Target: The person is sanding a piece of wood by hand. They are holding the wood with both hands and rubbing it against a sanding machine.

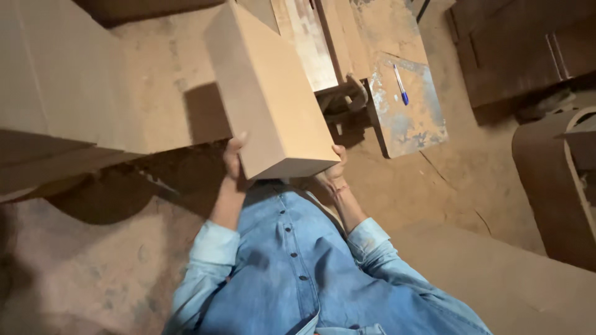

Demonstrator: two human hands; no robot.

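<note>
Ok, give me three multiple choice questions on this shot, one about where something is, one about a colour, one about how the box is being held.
1. Where does the pen lie?
A. on the worn metal plate
B. on the person's sleeve
C. on top of the box

2. What colour is the person's shirt?
A. red
B. light blue denim
C. black

3. How is the plain brown box held?
A. resting on the floor, untouched
B. by one hand only
C. lifted, left hand and right hand at its near end

Answers: 1 A, the pen sits on the plate's scuffed surface. 2 B, buttoned blue denim fills the lower frame. 3 C, one hand shows at each near corner.
</note>
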